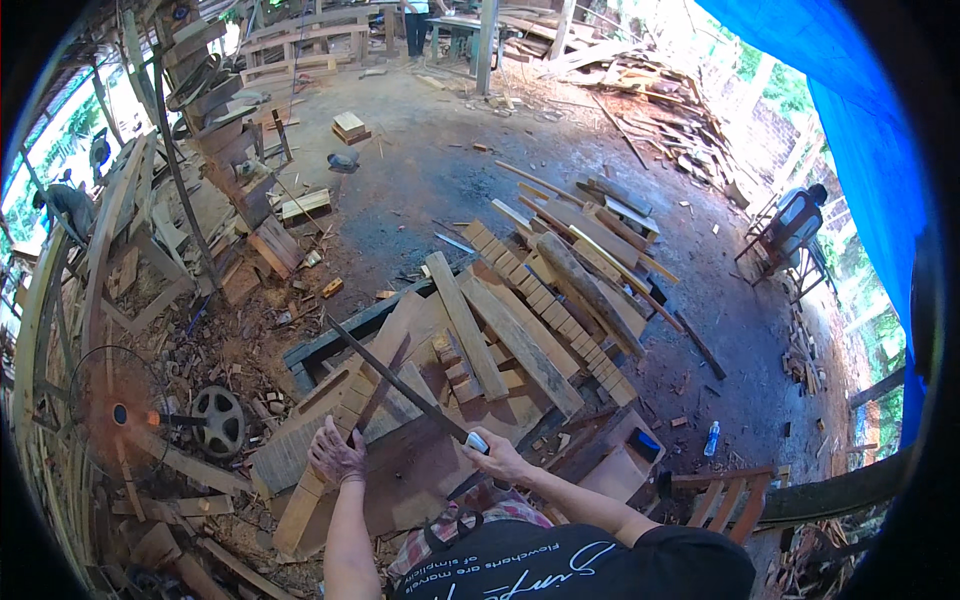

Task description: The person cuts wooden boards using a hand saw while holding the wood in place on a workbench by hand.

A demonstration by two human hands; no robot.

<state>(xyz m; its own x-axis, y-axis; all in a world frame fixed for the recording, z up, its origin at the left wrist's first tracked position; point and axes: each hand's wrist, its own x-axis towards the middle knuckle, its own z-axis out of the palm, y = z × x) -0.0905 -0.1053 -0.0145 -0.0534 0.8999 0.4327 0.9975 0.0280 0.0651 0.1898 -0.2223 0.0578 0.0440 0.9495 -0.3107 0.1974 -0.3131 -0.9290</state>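
My right hand point(497, 458) is closed round the pale handle of a handsaw point(420, 400). Its long dark blade runs away to the upper left, across the boards; the teeth are too small to make out. Beside the blade, my left hand point(338, 455) lies on a narrow board point(297, 517) marked with cross lines, its fingers apart. That board rests on a low wooden work surface point(400, 470) spread with offcuts. Under the far end of the saw lies a wider plank point(395, 325). A long grey plank point(467, 325) and small blocks point(455, 368) lie just beyond the blade.
Planks are heaped right of the work surface, with a long scored strip point(550, 310) among them. A spoked wheel point(218, 421) and a round wire-guarded fan point(120, 413) stand left. A water bottle point(712, 438) and a chair point(785, 235) are at the right. People are farther off.
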